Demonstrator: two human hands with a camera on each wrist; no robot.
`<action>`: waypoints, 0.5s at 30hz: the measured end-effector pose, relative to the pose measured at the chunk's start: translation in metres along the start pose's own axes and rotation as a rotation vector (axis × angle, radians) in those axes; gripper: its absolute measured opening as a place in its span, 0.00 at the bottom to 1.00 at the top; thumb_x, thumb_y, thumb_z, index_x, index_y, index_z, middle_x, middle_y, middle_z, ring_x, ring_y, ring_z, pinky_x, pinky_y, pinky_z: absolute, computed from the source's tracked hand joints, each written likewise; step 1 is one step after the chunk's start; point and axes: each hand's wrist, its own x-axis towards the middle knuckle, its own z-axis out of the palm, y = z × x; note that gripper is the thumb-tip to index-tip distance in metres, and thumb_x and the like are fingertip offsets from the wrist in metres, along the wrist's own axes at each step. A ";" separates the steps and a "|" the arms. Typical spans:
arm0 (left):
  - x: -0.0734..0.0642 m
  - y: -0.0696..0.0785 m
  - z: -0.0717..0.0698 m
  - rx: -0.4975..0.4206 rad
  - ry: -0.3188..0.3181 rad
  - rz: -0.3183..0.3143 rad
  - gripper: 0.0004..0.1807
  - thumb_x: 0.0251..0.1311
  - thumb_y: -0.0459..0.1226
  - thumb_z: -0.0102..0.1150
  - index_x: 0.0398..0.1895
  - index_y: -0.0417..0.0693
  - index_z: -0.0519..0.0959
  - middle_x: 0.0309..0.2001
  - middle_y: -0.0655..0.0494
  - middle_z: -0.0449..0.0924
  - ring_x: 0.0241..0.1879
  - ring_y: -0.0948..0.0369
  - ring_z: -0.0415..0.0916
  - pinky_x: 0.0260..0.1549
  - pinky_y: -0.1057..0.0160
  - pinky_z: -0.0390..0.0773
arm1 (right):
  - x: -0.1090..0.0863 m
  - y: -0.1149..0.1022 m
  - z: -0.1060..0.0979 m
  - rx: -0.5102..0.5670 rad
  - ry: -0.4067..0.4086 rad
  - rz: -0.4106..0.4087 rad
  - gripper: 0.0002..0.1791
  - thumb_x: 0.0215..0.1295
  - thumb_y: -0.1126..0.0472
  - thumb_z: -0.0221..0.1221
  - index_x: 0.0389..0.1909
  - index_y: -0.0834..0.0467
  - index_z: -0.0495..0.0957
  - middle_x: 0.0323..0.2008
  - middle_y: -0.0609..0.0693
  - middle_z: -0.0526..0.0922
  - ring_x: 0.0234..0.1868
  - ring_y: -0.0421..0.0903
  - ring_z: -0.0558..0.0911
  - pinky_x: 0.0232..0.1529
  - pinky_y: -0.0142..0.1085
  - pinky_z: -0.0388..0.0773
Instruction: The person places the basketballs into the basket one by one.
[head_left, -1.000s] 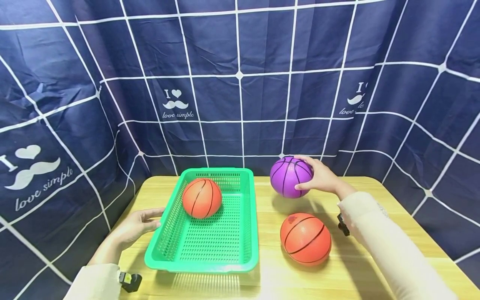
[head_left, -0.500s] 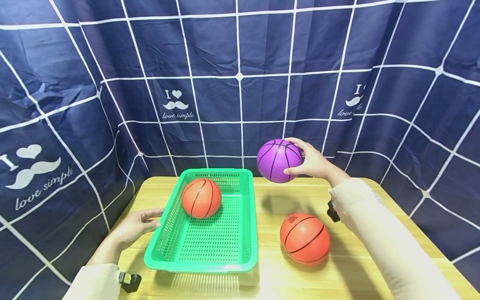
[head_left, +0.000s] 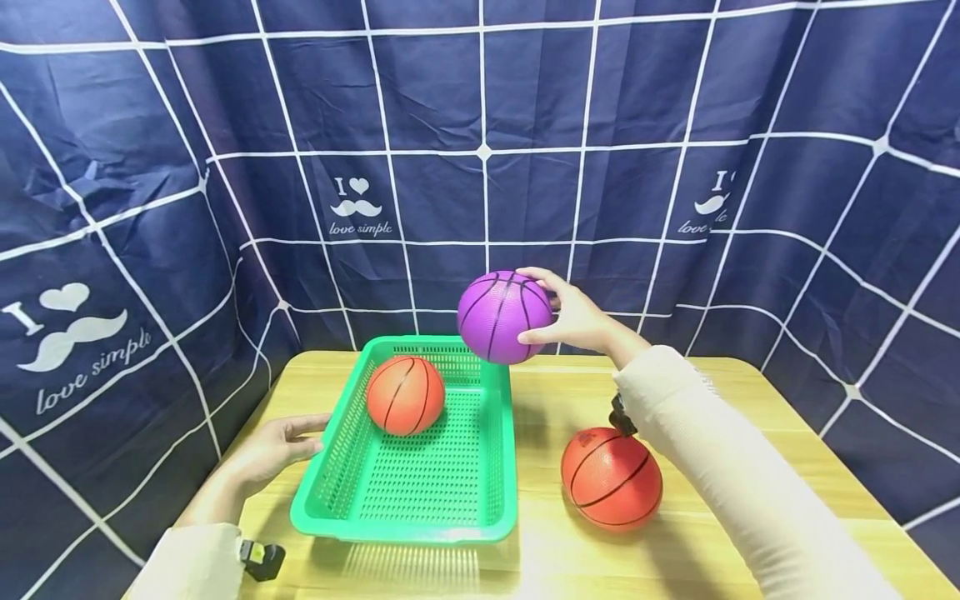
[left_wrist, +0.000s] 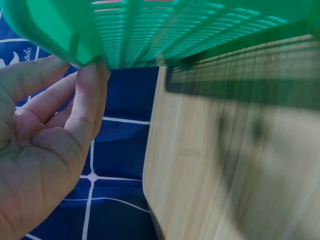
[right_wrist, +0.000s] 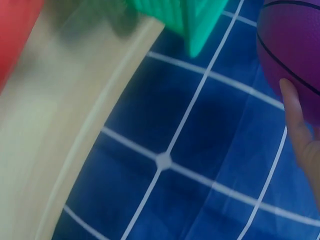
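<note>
My right hand (head_left: 573,321) holds a purple ball (head_left: 495,321), patterned like a basketball, in the air at the far right corner of a green plastic basket (head_left: 498,529). In the right wrist view the purple ball (right_wrist: 295,55) is partly cut off, and one finger (right_wrist: 295,112) lies along it. Inside the basket, toward the far left, rests an orange basketball (head_left: 405,396). My left hand (head_left: 270,454) is at the basket's left rim; the left wrist view has its fingertips (left_wrist: 90,75) pinching that edge. A second orange basketball (head_left: 611,479) sits on the table, right of the basket.
The wooden table (head_left: 555,550) has rounded far corners. Dark blue curtain (head_left: 420,100) with white grid lines surrounds its back and sides. My right forearm (head_left: 720,442) extends above the table, right of the loose orange basketball.
The purple ball has risen off the table in my right hand and travelled left to the basket's far right corner. My left hand, the basket and both orange basketballs have stayed put.
</note>
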 end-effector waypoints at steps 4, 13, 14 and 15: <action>0.000 0.000 0.000 0.014 0.003 0.002 0.27 0.64 0.31 0.55 0.63 0.24 0.64 0.62 0.32 0.66 0.60 0.41 0.65 0.53 0.56 0.72 | 0.006 -0.005 0.016 0.028 -0.038 -0.020 0.50 0.43 0.64 0.74 0.69 0.49 0.61 0.59 0.58 0.68 0.52 0.61 0.74 0.44 0.49 0.79; 0.002 -0.004 -0.002 -0.044 -0.031 0.018 0.28 0.64 0.30 0.54 0.63 0.20 0.61 0.62 0.28 0.64 0.58 0.42 0.67 0.51 0.60 0.73 | 0.011 -0.014 0.054 0.093 -0.164 -0.034 0.49 0.43 0.64 0.73 0.68 0.48 0.61 0.58 0.58 0.70 0.52 0.58 0.75 0.46 0.48 0.78; 0.002 -0.004 -0.001 -0.046 -0.030 0.018 0.28 0.64 0.30 0.54 0.63 0.20 0.61 0.62 0.28 0.64 0.57 0.42 0.68 0.51 0.61 0.74 | 0.012 -0.015 0.058 0.100 -0.181 -0.042 0.48 0.44 0.64 0.73 0.68 0.48 0.61 0.57 0.58 0.71 0.51 0.57 0.76 0.45 0.47 0.79; 0.002 -0.004 -0.001 -0.047 -0.031 0.019 0.28 0.64 0.30 0.54 0.63 0.20 0.60 0.62 0.28 0.64 0.57 0.41 0.68 0.51 0.62 0.74 | 0.012 -0.015 0.062 0.106 -0.196 -0.045 0.48 0.43 0.64 0.73 0.68 0.47 0.62 0.56 0.57 0.72 0.50 0.56 0.76 0.44 0.46 0.79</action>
